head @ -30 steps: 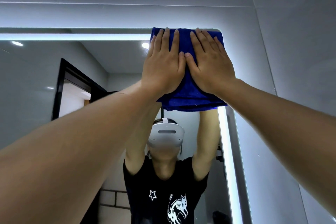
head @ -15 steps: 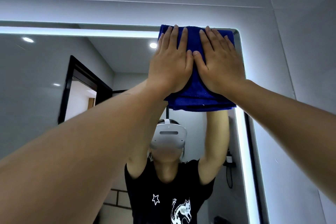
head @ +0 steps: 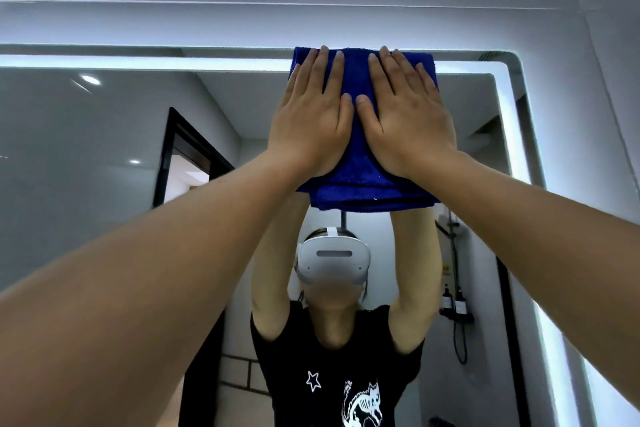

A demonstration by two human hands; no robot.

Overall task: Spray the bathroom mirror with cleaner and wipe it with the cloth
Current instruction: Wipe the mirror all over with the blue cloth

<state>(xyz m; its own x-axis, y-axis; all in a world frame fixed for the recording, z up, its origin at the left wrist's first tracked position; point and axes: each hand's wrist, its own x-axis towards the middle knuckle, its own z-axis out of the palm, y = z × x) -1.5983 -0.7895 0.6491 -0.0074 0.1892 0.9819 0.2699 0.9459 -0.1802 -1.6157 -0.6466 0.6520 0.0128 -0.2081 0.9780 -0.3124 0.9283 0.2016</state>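
Both hands, left hand (head: 310, 121) and right hand (head: 408, 121), press a folded blue cloth (head: 360, 180) flat against the mirror's (head: 86, 149) top edge.

Blue cloth (head: 360, 180) w/ both hands now further left of mirror's (head: 86, 149) right edge; thumbs slightly apart, no longer touching.

Both bare arms stretched up and forward; left hand (head: 311, 121) and right hand (head: 407, 118) flat, fingers straight, thumbs nearly touching, side by side.

Folded blue cloth (head: 356, 177) flat against lit-edged mirror's (head: 86, 156) top edge
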